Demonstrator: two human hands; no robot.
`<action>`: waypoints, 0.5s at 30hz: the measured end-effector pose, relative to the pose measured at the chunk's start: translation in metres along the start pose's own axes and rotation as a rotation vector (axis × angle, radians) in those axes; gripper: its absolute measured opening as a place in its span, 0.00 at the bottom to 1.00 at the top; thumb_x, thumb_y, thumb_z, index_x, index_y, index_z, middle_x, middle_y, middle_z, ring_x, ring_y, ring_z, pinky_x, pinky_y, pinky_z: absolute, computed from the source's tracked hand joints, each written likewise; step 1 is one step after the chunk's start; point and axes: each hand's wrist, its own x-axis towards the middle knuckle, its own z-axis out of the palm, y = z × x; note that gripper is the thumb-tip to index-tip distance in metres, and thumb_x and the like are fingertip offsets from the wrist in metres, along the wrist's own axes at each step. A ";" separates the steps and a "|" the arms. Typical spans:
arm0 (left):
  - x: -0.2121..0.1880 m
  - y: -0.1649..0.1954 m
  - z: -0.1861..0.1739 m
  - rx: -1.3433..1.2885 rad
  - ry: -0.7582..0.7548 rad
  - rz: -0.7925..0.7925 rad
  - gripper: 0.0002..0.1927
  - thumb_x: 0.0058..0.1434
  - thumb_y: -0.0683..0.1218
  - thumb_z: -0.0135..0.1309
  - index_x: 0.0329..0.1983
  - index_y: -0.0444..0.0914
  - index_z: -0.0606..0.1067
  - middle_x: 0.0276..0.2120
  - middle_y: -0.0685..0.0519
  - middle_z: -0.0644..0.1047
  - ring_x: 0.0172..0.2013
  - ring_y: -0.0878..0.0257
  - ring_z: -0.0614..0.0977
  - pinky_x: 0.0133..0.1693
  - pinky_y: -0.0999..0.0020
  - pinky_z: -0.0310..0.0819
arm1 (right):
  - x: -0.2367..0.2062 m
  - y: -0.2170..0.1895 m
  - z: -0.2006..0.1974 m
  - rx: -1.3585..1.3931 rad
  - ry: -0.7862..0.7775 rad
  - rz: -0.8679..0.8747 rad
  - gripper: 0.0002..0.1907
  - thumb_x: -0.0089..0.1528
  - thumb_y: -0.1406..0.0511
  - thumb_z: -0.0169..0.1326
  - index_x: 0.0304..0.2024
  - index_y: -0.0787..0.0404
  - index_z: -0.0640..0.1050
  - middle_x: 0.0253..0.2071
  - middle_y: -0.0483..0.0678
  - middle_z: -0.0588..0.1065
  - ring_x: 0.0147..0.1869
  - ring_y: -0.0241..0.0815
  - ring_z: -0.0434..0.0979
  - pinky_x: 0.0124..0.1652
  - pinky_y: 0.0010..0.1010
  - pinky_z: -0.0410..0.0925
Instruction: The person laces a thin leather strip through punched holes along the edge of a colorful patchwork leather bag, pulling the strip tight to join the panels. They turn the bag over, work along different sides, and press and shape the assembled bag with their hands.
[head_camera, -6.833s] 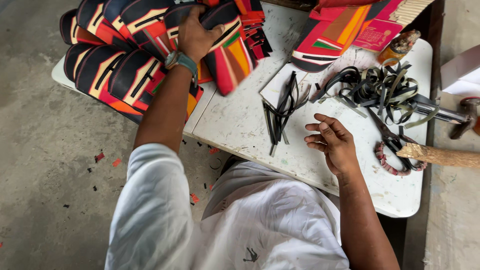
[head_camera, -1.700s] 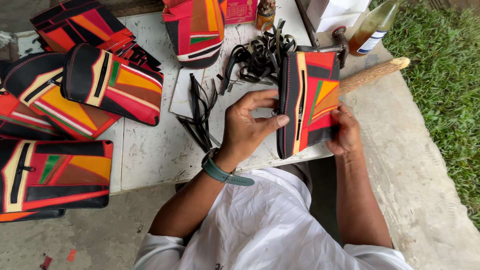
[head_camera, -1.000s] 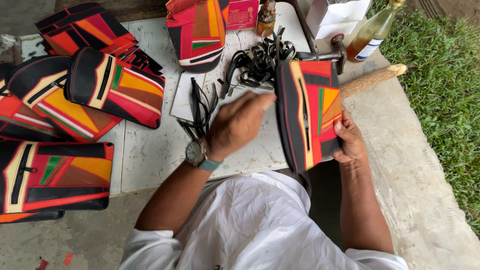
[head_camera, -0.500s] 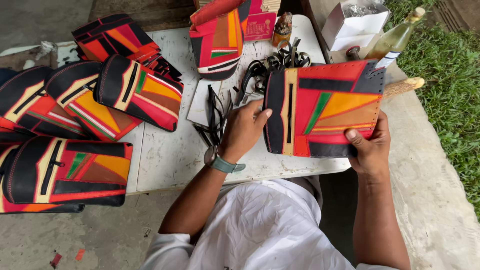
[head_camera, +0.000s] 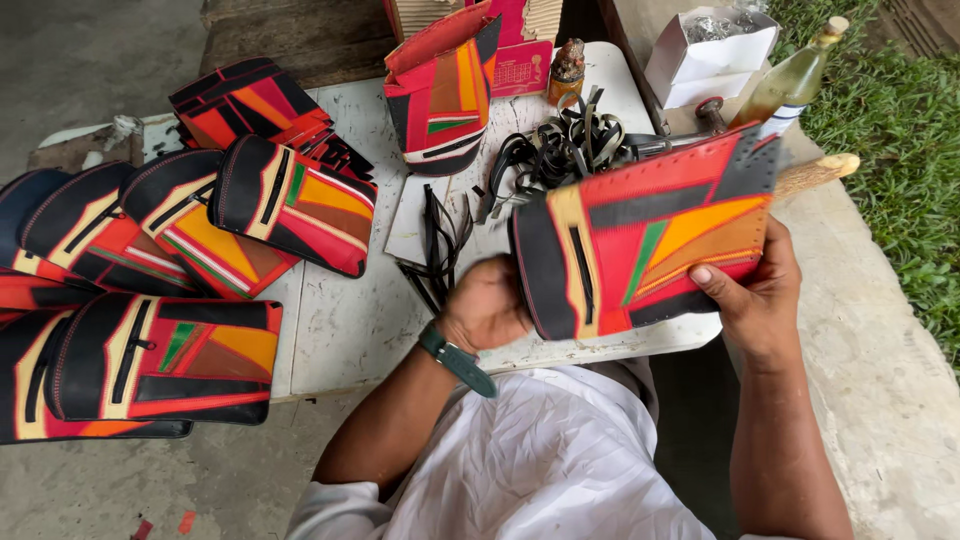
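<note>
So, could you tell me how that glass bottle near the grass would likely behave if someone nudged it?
The bottle is tall, narrow and leaning, so it would probably tip easily. Being round, it may then roll toward the table edge. It looks like glass partly filled with yellowish liquid, so it is likely fairly heavy for its size and could break on the concrete.

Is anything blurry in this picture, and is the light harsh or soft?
Head view: soft, even daylight, no hard shadows or glare. The left hand is smeared by motion blur; the patchwork bag and right hand holding it look sharp. Straight table edges bend slightly towards the frame's sides.
</note>
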 end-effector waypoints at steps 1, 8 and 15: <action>0.004 -0.011 -0.006 0.035 0.074 -0.016 0.23 0.75 0.48 0.41 0.67 0.30 0.68 0.62 0.43 0.74 0.60 0.54 0.78 0.60 0.59 0.74 | 0.002 0.000 -0.002 -0.058 -0.007 0.014 0.39 0.60 0.70 0.66 0.71 0.65 0.64 0.63 0.49 0.74 0.66 0.39 0.75 0.66 0.35 0.69; 0.035 -0.010 -0.017 1.616 -0.077 0.261 0.27 0.76 0.47 0.47 0.76 0.33 0.61 0.72 0.46 0.67 0.70 0.59 0.69 0.70 0.60 0.63 | 0.019 -0.004 -0.019 -0.154 -0.070 -0.011 0.36 0.60 0.69 0.68 0.66 0.65 0.65 0.60 0.47 0.73 0.65 0.39 0.74 0.67 0.35 0.68; 0.044 -0.013 0.008 1.052 -0.153 0.049 0.29 0.76 0.48 0.48 0.77 0.34 0.59 0.72 0.48 0.66 0.70 0.61 0.69 0.71 0.63 0.63 | 0.018 0.001 0.004 -0.028 -0.124 0.033 0.45 0.58 0.63 0.69 0.73 0.63 0.62 0.64 0.46 0.69 0.68 0.39 0.70 0.66 0.36 0.64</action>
